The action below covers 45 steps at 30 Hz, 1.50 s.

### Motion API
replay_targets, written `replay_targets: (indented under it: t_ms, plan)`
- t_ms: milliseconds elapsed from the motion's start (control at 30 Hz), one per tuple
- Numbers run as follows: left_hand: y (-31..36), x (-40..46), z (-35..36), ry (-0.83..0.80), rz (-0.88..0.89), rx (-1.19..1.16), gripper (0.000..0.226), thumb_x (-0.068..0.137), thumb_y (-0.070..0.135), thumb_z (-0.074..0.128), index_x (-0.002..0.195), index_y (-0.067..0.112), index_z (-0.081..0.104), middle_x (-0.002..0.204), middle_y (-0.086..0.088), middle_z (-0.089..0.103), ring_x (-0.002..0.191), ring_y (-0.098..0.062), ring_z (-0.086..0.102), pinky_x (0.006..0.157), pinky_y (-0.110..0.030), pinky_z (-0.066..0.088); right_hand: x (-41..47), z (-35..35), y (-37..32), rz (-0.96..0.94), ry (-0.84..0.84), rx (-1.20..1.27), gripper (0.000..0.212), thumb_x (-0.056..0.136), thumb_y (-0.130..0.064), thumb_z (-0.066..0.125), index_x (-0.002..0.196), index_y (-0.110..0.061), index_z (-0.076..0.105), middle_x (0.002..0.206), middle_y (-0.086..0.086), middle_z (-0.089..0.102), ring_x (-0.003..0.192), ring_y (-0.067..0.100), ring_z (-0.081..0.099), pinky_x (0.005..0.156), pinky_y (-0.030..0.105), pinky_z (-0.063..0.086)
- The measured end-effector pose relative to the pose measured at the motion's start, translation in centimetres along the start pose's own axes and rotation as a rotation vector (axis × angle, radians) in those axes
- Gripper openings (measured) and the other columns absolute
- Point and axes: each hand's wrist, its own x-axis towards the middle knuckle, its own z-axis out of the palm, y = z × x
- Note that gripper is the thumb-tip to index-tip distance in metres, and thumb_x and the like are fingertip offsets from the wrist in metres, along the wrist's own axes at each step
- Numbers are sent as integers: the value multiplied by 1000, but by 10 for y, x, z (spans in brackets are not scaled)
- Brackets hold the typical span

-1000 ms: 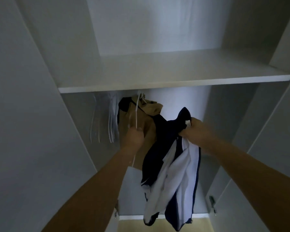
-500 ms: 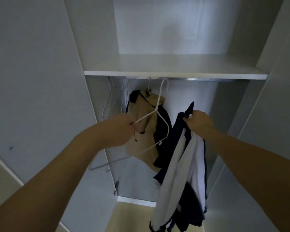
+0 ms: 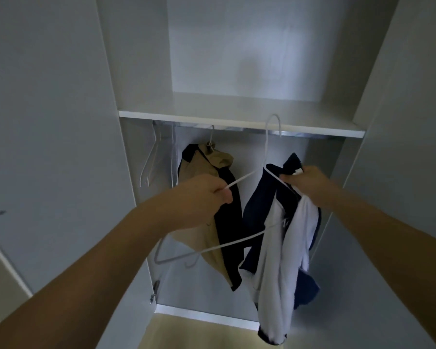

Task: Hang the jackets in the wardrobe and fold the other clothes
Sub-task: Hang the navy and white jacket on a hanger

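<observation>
My left hand (image 3: 199, 197) grips one arm of a white wire hanger (image 3: 266, 157), held free of the rail in front of the wardrobe. The hanger's other arm runs into the collar of a navy and white jacket (image 3: 280, 248), which my right hand (image 3: 305, 182) grips at the collar. That jacket hangs down loosely from my right hand. Behind my left hand a tan and navy jacket (image 3: 207, 172) hangs on its own hanger from the rail (image 3: 300, 134).
Two bare white hangers (image 3: 152, 157) hang at the rail's left end. A white shelf (image 3: 237, 117) sits just above the rail. Open wardrobe doors stand at both sides, with a hinge (image 3: 156, 288) low on the left. Pale floor shows below.
My left hand has pulled the white hanger off the rail and swung it right toward the navy and white jacket. The hanger's arm now enters the jacket's collar. The view has backed away from the wardrobe.
</observation>
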Motion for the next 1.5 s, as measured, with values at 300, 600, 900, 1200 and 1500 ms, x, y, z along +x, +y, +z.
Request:
replay_targets:
  t_ms: [300, 600, 900, 1200, 1500]
  plan:
    - [-20, 34, 41, 102, 208, 37, 34, 103, 28, 43, 102, 1, 64, 78, -12, 59, 66, -22, 51, 64, -33, 43, -25, -18, -32, -488, 7, -365, 21, 92, -30, 63, 72, -33, 67, 68, -9, 69, 65, 1, 65, 59, 19, 50]
    - [-57, 65, 36, 867, 246, 213, 36, 85, 26, 67, 116, 19, 50, 105, 0, 52, 92, -19, 51, 78, -34, 45, -21, -33, -48, -627, 109, -448, 21, 95, -49, 50, 97, -30, 61, 101, 1, 68, 96, 24, 63, 88, 38, 49]
    - [-79, 75, 135, -152, -202, -579, 60, 81, 43, 76, 134, 21, 57, 127, -1, 64, 115, -22, 62, 99, -37, 49, -33, -50, -54, -693, 264, -295, 22, 94, -42, 56, 95, -22, 66, 90, -6, 66, 93, 20, 64, 83, 33, 49]
    - [-69, 74, 1, 104, -282, -450, 25, 94, 29, 62, 79, 14, 76, 85, -6, 73, 78, -17, 70, 66, -19, 55, -57, -78, -31, -638, 380, -373, 51, 84, -62, 52, 54, -22, 40, 53, -9, 48, 53, 13, 49, 53, 29, 35]
    - [28, 77, -48, 178, -275, -809, 20, 100, 18, 53, 91, 3, 62, 77, -9, 62, 63, -19, 61, 53, -25, 54, -67, -45, -33, -927, 572, -818, 47, 95, -51, 48, 71, -12, 53, 53, 10, 53, 45, 25, 51, 45, 28, 36]
